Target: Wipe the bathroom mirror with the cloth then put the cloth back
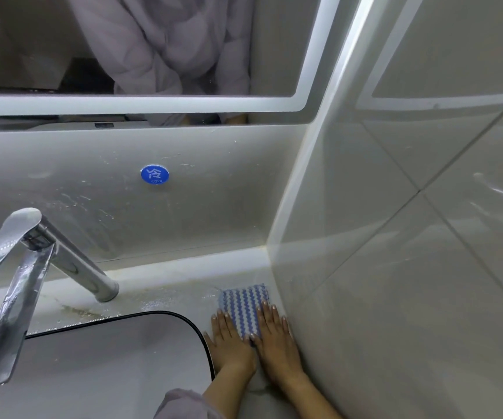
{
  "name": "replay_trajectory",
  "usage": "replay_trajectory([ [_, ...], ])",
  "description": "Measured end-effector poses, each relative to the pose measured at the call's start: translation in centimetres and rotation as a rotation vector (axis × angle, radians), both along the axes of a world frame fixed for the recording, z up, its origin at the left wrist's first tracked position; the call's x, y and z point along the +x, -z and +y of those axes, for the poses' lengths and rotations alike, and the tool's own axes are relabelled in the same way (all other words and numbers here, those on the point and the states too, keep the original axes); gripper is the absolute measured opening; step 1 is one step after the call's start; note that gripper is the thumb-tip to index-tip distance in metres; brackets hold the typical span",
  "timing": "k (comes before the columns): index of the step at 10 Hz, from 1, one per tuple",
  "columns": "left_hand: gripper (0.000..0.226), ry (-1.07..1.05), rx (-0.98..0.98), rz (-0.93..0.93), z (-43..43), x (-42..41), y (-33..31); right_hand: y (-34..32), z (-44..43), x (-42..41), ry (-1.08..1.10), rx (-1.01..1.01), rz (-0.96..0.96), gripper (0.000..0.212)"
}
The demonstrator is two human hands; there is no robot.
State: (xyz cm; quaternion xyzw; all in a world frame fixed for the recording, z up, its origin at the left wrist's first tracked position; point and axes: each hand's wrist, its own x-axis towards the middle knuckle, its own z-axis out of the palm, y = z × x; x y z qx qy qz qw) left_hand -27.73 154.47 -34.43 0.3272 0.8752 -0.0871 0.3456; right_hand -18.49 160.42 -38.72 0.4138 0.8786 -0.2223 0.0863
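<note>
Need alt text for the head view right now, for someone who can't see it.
Both hands, left hand and right hand, lie flat on a blue-and-white cloth on the counter, in the corner by the tiled side wall. Faucet and sink sit left; mirror above.

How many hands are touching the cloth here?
2: the left hand lies flat on the cloth's left edge, the right hand on its right, beside the wall.

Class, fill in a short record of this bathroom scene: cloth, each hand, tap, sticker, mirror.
cloth: blue-and-white cloth flat on the counter, beside the side wall
left hand: left hand flat, fingers on the cloth
right hand: right hand flat, fingers on the cloth
tap: chrome tap over the basin
sticker: round blue sticker below the mirror
</note>
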Motion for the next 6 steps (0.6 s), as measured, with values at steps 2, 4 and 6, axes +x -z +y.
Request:
replay_trajectory([
  [2, 0.064, 0.067, -0.049, 0.018, 0.1, -0.3, 0.3, -0.8, 0.3, -0.4, -0.028, -0.037, -0.057, 0.068],
  [4, 0.066, 0.042, 0.036, -0.011, 0.3, -0.5, -0.8, -4.2, 1.7, -1.6, -0.096, -0.147, -0.216, 0.061],
  [6, 0.059, 0.177, 0.206, -0.008, -0.6, 1.3, -4.2, -6.4, 0.6, -0.8, 0.005, -0.163, -0.011, 0.052],
])
